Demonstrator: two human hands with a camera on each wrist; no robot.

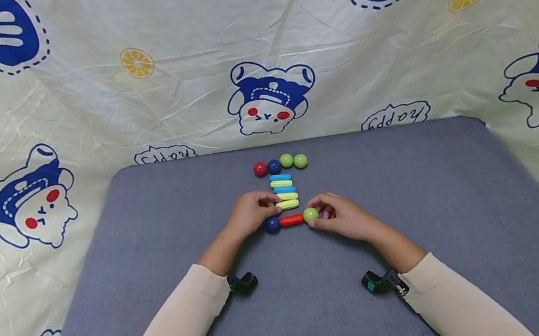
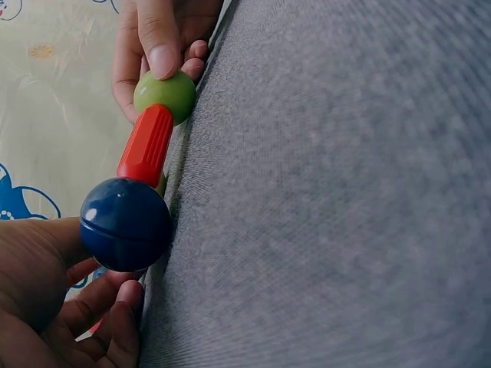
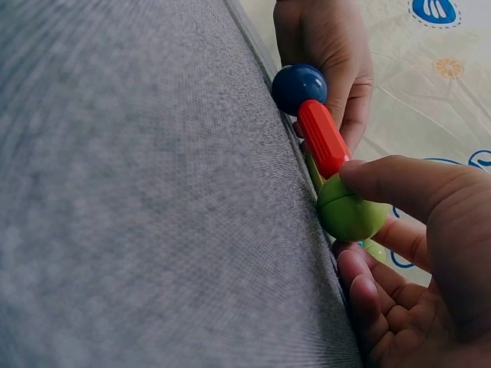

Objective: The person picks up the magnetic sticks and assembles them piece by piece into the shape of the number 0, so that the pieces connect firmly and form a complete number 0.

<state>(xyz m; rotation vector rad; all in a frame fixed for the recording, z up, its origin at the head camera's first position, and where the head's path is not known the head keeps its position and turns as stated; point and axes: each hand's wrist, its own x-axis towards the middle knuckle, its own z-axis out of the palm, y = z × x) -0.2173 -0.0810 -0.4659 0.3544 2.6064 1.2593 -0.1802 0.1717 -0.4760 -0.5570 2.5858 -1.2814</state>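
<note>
In the head view, a red rod (image 1: 292, 220) lies between a dark blue ball (image 1: 273, 225) and a green ball (image 1: 311, 215), end to end in a row. My right hand (image 1: 345, 217) pinches the green ball between thumb and fingers; the right wrist view shows the thumb (image 3: 406, 180) on its upper side. Just beyond the blue ball, my left hand (image 1: 251, 213) has its thumb and fingertips at the left end of the nearest yellow rod (image 1: 288, 205), pinching it. From the left wrist, the blue ball (image 2: 126, 225) covers part of that grip.
Beyond the nearest yellow rod, more yellow and blue rods (image 1: 283, 190) lie stacked in a column. At its far end sit a red ball (image 1: 260, 169), a blue ball (image 1: 274, 166) and two green balls (image 1: 293, 160). A grey cloth covers the table (image 1: 154, 239); a printed curtain (image 1: 196, 103) hangs behind.
</note>
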